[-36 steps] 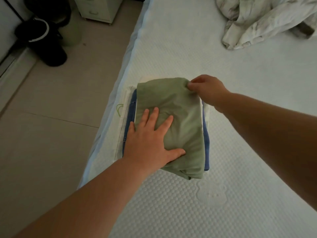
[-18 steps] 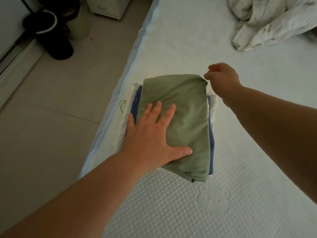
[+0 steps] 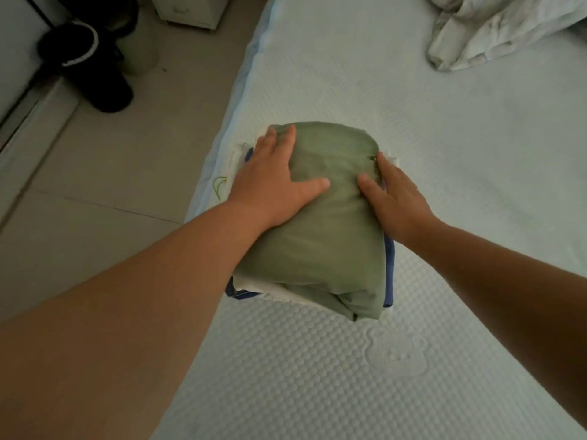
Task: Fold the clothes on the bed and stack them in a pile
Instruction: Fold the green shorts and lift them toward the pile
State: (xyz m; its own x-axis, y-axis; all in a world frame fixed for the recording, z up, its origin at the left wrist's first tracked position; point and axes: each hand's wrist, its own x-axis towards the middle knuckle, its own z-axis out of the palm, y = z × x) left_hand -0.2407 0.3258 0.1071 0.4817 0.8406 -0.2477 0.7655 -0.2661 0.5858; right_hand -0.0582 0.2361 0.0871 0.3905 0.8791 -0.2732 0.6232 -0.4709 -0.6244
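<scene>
A folded green garment [image 3: 330, 236] tops a small pile near the left edge of the bed. Under it show a blue garment [image 3: 389, 274] and a white one [image 3: 279, 292]. My left hand [image 3: 273, 182] lies flat on the pile's left side, fingers straight, thumb across the green cloth. My right hand [image 3: 397, 198] rests against the right side, fingers along the edge and thumb on top. Neither hand grips anything.
A crumpled white cloth [image 3: 495, 30] lies at the bed's far right. The white quilted mattress [image 3: 349, 376] stretches around the pile. On the tiled floor to the left sit black boots [image 3: 89, 65] and a pale drawer unit [image 3: 190, 11].
My right hand let go of the green garment's far corner, drew back, and now rests on the pile's right side. My left hand slid to the left edge.
</scene>
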